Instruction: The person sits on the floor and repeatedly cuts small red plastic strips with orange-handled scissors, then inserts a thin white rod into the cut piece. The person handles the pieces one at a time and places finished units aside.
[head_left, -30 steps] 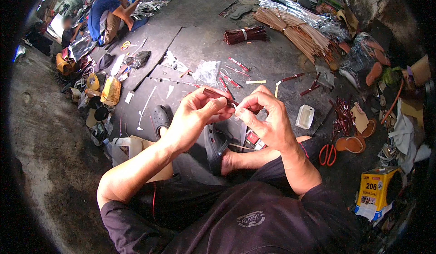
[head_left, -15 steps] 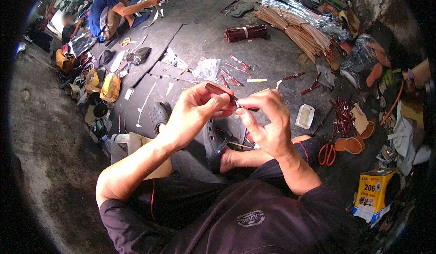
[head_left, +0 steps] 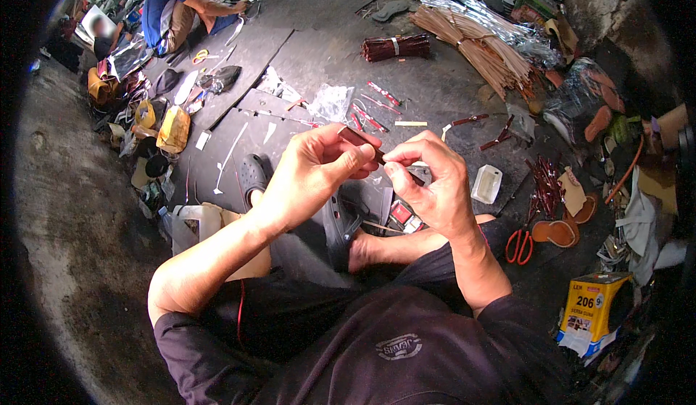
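Observation:
A short dark brown strap (head_left: 354, 138) is held in the air above my crossed legs, between both hands. My left hand (head_left: 313, 174) pinches it with thumb and fingers, and its upper end sticks out beyond them. At the lower right part of the strap, the thumb and forefinger of my right hand (head_left: 437, 182) are closed on it. My fingertips hide the middle of the strap. Below my right hand, a small red and white box (head_left: 403, 214) lies near my shin. Several red and dark strap pieces (head_left: 370, 119) are scattered on the floor beyond my hands.
To the right are a white plastic tray (head_left: 486, 185), red-handled scissors (head_left: 519, 247), brown sandal soles (head_left: 558, 231) and a yellow can (head_left: 594, 307). Farther off lie a tied dark bundle (head_left: 395, 48) and long tan strips (head_left: 475, 50). A person in blue (head_left: 170, 14) sits at upper left.
My right thumb and fingers have closed in along the strap, and the strap has tilted slightly. The seated person's arm has drawn lower.

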A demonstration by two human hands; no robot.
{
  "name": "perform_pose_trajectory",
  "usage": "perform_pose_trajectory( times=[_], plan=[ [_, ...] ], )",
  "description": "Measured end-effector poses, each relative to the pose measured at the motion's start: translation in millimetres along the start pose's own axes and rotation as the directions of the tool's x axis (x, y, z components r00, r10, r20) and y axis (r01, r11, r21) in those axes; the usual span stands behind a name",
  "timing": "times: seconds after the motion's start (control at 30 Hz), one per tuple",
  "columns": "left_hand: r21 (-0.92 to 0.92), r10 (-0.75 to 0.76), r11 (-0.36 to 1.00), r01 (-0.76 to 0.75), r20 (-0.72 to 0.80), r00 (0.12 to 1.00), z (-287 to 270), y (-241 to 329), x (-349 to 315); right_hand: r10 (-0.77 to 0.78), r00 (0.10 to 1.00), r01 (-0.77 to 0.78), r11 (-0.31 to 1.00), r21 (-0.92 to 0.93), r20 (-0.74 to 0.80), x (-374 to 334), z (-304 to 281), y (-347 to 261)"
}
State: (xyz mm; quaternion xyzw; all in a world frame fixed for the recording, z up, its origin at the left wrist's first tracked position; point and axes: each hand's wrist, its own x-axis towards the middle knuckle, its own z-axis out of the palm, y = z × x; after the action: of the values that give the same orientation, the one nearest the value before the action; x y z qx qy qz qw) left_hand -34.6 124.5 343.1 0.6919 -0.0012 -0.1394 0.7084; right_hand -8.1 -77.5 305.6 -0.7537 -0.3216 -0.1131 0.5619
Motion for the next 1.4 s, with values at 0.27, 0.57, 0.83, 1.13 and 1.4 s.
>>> perform_pose_trajectory(
  times=[0.27,0.57,0.83,1.13,1.4],
  plan=[
    [0.245,0.03,0.969,-0.018,-0.045,0.999,7.7,4.5,-1.6,0.195,0.977,-0.209,0.95,0.233,0.085,-6.9,2.0,14.4],
    [0.119,0.111,0.987,-0.108,-0.015,0.994,13.9,0.1,-4.0,0.358,0.89,-0.457,0.701,0.547,0.284,-11.7,-9.3,9.8],
    [0.199,0.075,0.978,-0.062,-0.059,0.995,17.5,10.5,-8.2,0.088,0.995,-0.095,0.975,0.201,0.045,-7.8,-0.3,8.0],
    [-0.046,-0.008,0.999,0.005,-0.06,0.998,12.0,8.1,-2.2,-0.238,0.964,0.199,0.944,-0.265,-0.122,-9.2,7.7,-1.1],
    [-0.366,-0.177,0.913,0.18,0.041,0.983,6.6,-0.8,-0.9,-0.139,0.969,0.127,0.989,-0.072,-0.205,-14.1,6.2,-1.7]
  ],
)
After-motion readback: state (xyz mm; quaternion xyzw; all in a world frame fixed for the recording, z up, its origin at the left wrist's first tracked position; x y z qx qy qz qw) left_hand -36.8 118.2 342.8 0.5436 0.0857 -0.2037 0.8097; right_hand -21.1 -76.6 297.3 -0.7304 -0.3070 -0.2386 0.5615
